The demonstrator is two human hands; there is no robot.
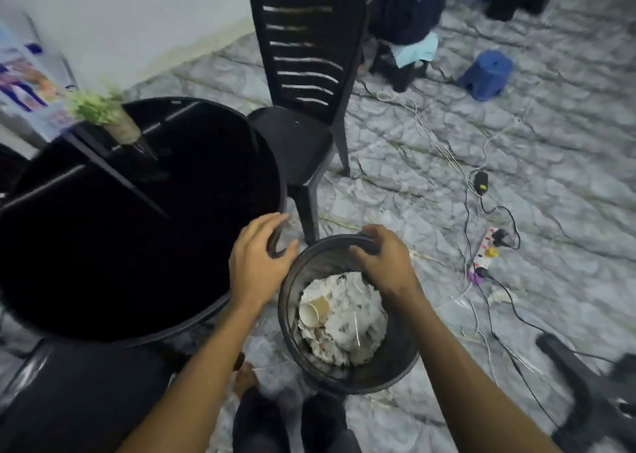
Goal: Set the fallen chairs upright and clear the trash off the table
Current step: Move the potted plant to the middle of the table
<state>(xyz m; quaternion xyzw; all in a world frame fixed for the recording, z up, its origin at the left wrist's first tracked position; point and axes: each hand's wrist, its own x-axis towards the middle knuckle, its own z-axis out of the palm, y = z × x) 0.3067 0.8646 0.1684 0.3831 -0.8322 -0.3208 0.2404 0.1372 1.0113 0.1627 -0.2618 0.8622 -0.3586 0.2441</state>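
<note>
Two hands in play, both at the bin. Right hand (382,263) is clamped over the far rim of the black bin (296,318), fingers curled inside, thumb side outside: a firm hold on the rim. Left hand (258,256) sits between the round black table (103,246) and the bin, fingers half-curled and spread; it's near the table edge and the bin's near rim, but I can't tell if it's touching either, and it holds nothing visible.

Bin is just beside the table on the right, and I can't tell if it's on the floor or lifted. It's mostly full: crumpled white paper (358,315), one paper cup (315,309) lying on its side on top.

Table top looks bare of trash; only a small plant in a vase (103,111) stands at the far edge. One black chair (303,84) stands upright just behind the table. At the lower right, dark legs of another chair (585,387) stick out low over the floor; looks tipped over, though blur makes that unsure.

Judgement: trash step looks about finished, and this is handling the bin itself. Next move: set it clear of the table, let go, then turn right to that low chair, minding the cables (481,211) strung across the floor.
</note>
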